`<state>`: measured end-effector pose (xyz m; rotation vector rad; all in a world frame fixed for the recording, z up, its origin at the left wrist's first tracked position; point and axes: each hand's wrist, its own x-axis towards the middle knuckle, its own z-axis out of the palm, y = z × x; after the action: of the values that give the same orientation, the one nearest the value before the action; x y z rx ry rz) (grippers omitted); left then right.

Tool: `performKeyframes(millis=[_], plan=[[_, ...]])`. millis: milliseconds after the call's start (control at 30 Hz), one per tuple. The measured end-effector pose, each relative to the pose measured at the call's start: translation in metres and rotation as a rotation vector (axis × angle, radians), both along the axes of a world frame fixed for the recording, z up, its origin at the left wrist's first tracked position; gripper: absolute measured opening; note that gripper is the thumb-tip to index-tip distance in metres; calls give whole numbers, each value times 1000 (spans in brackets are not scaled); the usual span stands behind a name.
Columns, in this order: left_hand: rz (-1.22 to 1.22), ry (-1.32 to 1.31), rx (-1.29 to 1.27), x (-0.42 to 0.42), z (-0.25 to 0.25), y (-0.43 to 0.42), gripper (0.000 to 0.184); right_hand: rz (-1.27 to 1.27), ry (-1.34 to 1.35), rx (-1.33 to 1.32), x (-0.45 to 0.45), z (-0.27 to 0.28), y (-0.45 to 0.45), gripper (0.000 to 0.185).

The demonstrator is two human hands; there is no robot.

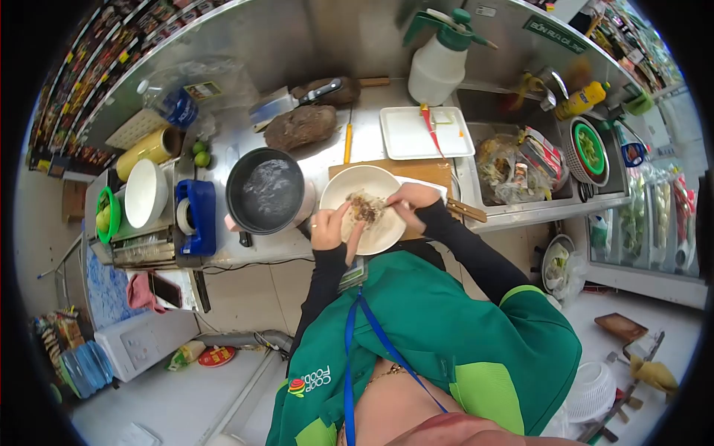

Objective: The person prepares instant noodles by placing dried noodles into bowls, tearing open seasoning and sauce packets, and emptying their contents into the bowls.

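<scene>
A cream-coloured bowl (377,239) sits in front of me at the worktop's near edge, partly over a wooden cutting board (431,172). Inside it lies a small heap of pale and brown shredded food (366,208). My left hand (329,227) reaches over the bowl's left side, thumb and index finger stretched apart beside the food. From the right, my right hand (411,201) comes over the rim with its fingers pinched together at the food's edge; what they hold is too small to make out. A knife with a wooden handle (467,210) lies partly under my right forearm.
A dark pot of water (266,190) stands left of the bowl. Behind are brown tubers (300,128), a yellow-handled tool (348,143), a white tray (405,134) and a spray bottle (439,67). The sink (487,111) at right holds bagged waste.
</scene>
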<state>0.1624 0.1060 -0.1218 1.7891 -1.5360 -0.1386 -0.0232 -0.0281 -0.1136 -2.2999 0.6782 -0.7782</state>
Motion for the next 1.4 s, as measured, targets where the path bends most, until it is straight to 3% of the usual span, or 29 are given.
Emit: performKeyframes(millis=[67, 100, 133, 233, 267, 300, 367, 600, 700, 733, 833, 967, 1100, 1133, 1233, 1300, 1400], plan=[[4, 8, -36, 4, -4, 5, 43, -253, -31, 165, -24, -2, -19, 9], [1, 13, -36, 6, -8, 7, 43, -391, -305, 306, -46, -28, -40, 7], [-1, 17, -37, 9, -12, 10, 43, -465, -293, 309, -63, 9, -51, 7], [4, 10, -42, 10, -13, 14, 39, -954, -642, 114, -189, -126, -141, 9], [2, 14, -40, 11, -16, 16, 38, -1014, -515, 127, -236, -153, -158, 18], [1, 19, -36, 11, -18, 18, 38, -1183, 46, -225, -243, -119, -145, 25], [-13, 44, -43, 8, -16, 18, 35, -1149, 100, -224, -258, -112, -145, 25], [-60, 71, -36, 8, -15, 16, 33, -731, 1077, -154, -255, -156, -173, 20], [-68, 66, -31, 7, -13, 14, 31, -470, 1163, -502, -254, -180, -179, 17], [-70, 60, -28, 6, -12, 14, 30, -419, 1331, -344, -249, -183, -184, 20], [-68, 81, -25, 4, -7, 12, 29, -493, 1338, -237, -248, -179, -180, 20], [-28, 74, -33, 4, -7, 16, 27, -686, 1147, -67, -245, -171, -177, 21], [-6, 84, -47, 5, -7, 18, 27, -594, 807, -357, -229, -127, -168, 6], [5, 85, -51, 6, -6, 20, 28, -572, 494, -402, -211, -107, -162, 8], [108, 140, -46, 6, -1, 27, 31, -580, 292, -125, -160, -78, -135, 25], [184, 182, 33, 7, -4, 37, 36, -469, 89, -9, -121, -65, -99, 24], [269, 387, 134, 3, -2, 47, 38, -223, 83, 531, -70, -35, -32, 20]])
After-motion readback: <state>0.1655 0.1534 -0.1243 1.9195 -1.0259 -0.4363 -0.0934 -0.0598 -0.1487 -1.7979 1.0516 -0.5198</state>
